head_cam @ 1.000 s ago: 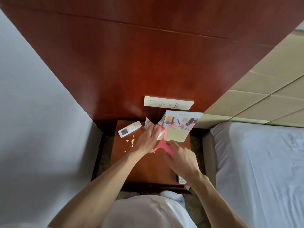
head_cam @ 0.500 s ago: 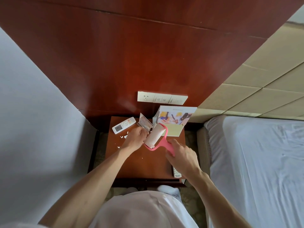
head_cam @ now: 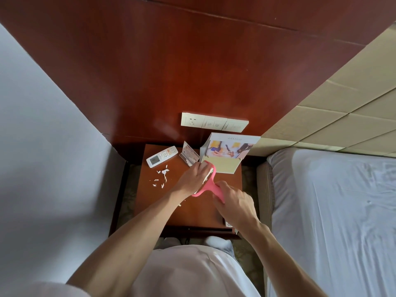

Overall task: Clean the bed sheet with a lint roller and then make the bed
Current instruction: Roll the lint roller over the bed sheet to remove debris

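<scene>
Over wooden nightstand [head_cam: 192, 213]: right hand [head_cam: 235, 205] grips pink lint roller [head_cam: 209, 186]; left hand [head_cam: 192, 179] wraps its cylinder.

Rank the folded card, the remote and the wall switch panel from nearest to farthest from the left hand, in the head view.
1. Folded card, standing just beyond the fingertips of the left hand.
2. Remote, at the back left of the nightstand.
3. Wall switch panel, mounted above the nightstand.

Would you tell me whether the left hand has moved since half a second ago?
Yes. The left hand has moved right, toward the box, and now covers the roll of the lint roller.
</scene>
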### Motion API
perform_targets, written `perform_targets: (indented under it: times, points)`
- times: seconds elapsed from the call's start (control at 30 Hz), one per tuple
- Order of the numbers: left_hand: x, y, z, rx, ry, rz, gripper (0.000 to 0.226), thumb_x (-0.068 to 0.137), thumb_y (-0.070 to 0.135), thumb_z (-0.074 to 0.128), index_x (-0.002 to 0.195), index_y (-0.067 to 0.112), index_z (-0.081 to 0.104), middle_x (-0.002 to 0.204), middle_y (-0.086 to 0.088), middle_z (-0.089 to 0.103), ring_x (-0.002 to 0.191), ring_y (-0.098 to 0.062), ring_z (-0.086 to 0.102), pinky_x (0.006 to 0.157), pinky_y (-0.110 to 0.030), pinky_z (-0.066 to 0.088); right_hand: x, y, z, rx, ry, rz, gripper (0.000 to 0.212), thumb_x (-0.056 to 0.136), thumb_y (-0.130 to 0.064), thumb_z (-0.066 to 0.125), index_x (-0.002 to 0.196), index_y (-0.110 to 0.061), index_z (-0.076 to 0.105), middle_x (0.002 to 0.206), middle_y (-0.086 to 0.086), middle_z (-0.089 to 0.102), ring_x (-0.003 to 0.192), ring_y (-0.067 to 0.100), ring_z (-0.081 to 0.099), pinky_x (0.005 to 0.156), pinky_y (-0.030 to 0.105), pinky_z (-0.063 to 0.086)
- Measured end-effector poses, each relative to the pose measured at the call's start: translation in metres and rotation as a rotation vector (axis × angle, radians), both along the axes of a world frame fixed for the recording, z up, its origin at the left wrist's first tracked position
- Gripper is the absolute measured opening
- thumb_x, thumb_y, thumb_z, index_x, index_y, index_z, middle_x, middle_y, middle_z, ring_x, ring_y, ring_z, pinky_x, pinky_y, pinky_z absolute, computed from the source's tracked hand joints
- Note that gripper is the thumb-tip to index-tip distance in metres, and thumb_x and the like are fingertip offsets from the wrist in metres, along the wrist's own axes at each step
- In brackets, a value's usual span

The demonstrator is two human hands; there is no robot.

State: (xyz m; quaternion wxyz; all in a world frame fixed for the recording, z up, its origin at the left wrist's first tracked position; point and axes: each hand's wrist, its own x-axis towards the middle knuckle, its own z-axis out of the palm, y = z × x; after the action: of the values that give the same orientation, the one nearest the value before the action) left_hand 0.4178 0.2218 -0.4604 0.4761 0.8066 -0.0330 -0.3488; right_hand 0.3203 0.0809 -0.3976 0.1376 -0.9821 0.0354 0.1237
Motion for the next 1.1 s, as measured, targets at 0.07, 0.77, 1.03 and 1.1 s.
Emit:
perform_targets:
  times: [0.07,0.77,1.03,1.1]
  points:
    - [-0.003,0.001,-0.014,-0.017,0.05,0.031,0.061,0.099,0.071,0.033,0.109,0.019,0.063,0.101,-0.005,0.069,0.09,-0.016,0.069,0.079,-0.031,0.054,-0.003,-0.005,-0.002,0.002,-0.006,-0.014,0.027,0.099,-0.034,0.053,0.123,-0.023,0.059,0.092,-0.008,0.07,0.063,0.012,0.056,0.048,0.019,0.03]
    - [-0.024,-0.013,-0.021,-0.084,-0.004,0.07,0.054,0.096,0.071,0.039,0.119,0.026,0.056,0.099,0.002,0.068,0.092,-0.014,0.068,0.088,-0.043,0.059,-0.016,-0.018,-0.006,0.028,0.004,-0.005,0.031,0.101,-0.034,0.052,0.128,-0.02,0.055,0.1,-0.006,0.071,0.07,0.014,0.064,0.055,0.022,0.039]
    - [-0.014,-0.005,-0.028,0.125,-0.015,0.021,0.055,0.106,0.057,0.026,0.096,0.017,0.062,0.098,-0.009,0.07,0.088,-0.022,0.068,0.077,-0.033,0.054,-0.027,-0.029,-0.002,0.005,0.003,-0.011,0.03,0.1,-0.034,0.053,0.128,-0.023,0.056,0.097,-0.01,0.069,0.066,0.01,0.056,0.049,0.015,0.025]
    - [-0.012,-0.004,-0.025,0.127,-0.033,0.029,0.049,0.109,0.049,0.027,0.107,0.015,0.062,0.109,-0.01,0.068,0.096,-0.024,0.067,0.076,-0.032,0.051,-0.03,-0.03,-0.003,0.018,0.015,-0.022,0.03,0.1,-0.033,0.053,0.129,-0.023,0.055,0.098,-0.01,0.07,0.067,0.01,0.056,0.049,0.015,0.026]
